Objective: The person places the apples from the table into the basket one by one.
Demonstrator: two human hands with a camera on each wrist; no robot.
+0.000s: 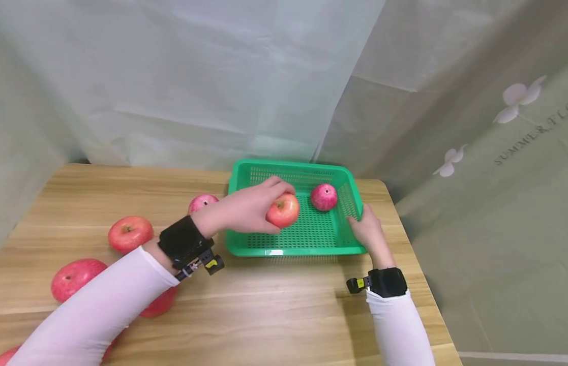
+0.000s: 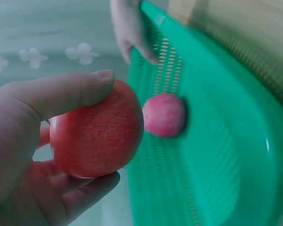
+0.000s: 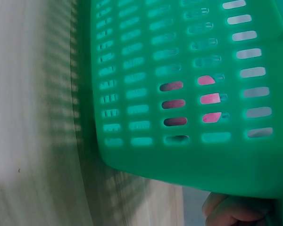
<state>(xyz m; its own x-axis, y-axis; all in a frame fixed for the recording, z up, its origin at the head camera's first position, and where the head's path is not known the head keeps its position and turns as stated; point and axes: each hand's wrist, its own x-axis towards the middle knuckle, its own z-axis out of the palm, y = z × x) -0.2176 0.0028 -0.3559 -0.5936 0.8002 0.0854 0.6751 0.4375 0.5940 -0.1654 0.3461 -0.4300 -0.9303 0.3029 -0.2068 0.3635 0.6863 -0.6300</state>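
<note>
My left hand [image 1: 251, 208] holds a red apple [image 1: 284, 210] over the left part of the green slotted basket [image 1: 293, 244]; in the left wrist view thumb and fingers curl round that apple [image 2: 96, 129]. A second, pinker apple [image 1: 324, 197] lies inside the basket near its right wall, also seen as apple [image 2: 164, 114] on the green floor. My right hand [image 1: 367, 226] grips the basket's right front rim; its fingers [image 3: 231, 212] show at the lower edge of the basket wall [image 3: 179, 94].
Several more red apples lie on the wooden table [image 1: 274, 305] to the left: one [image 1: 130, 233], one [image 1: 75, 278], one [image 1: 202, 202] behind my left wrist. Pale curtains hang behind and to the right. The table's right edge is close to the basket.
</note>
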